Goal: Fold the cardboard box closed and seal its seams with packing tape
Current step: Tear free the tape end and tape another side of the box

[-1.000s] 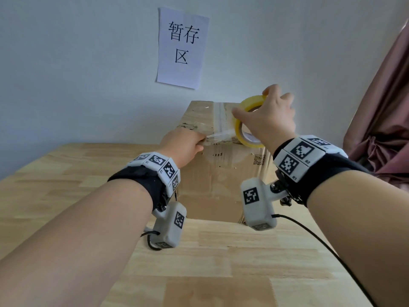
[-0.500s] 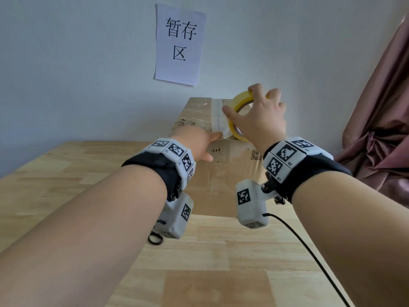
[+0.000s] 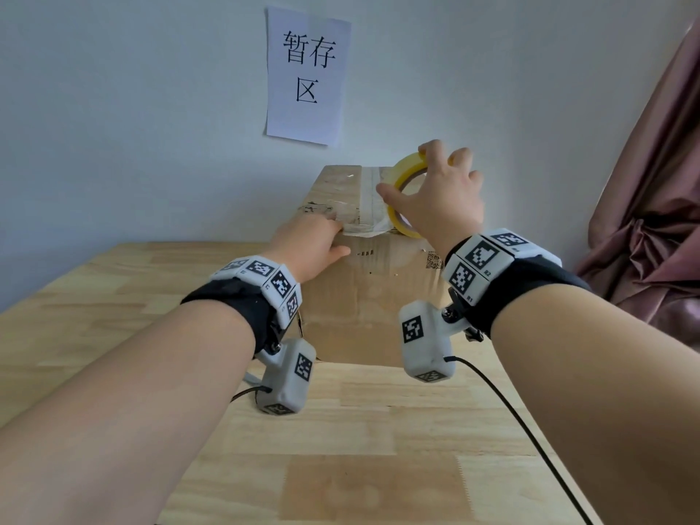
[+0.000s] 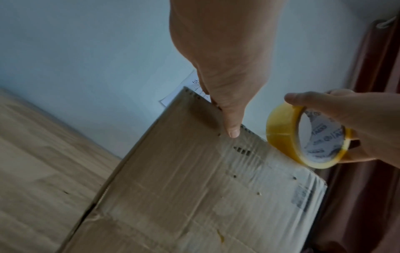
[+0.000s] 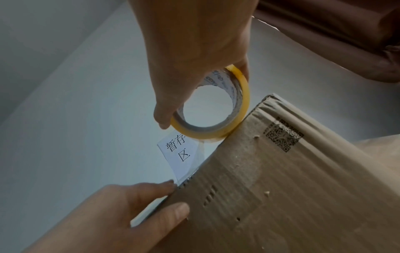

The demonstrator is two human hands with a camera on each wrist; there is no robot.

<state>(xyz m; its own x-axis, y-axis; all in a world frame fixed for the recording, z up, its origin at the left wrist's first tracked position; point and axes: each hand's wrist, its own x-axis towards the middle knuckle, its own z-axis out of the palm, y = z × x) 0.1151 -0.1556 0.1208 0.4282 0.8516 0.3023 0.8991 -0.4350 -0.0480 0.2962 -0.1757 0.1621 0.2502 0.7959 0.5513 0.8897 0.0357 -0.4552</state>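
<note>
- Taping the top seam of the box (image 3: 363, 297), standing closed on the bench (image 3: 113, 335).
- Left hand (image 3: 308, 246) fingers flat, pinning the tape end at the near edge.
- Right hand (image 3: 435, 200) fingers curled round the tape roll (image 3: 403, 191).
- Next, probably: drawing the roll along the seam, taut.

Yellow tape roll (image 3: 407, 191); brown box (image 3: 375, 297); white sign (image 3: 307, 75), black characters.

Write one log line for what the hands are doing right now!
left hand: presses tape end at box top edge | right hand: grips yellow tape roll on box top | top seam: tape partly laid
</note>
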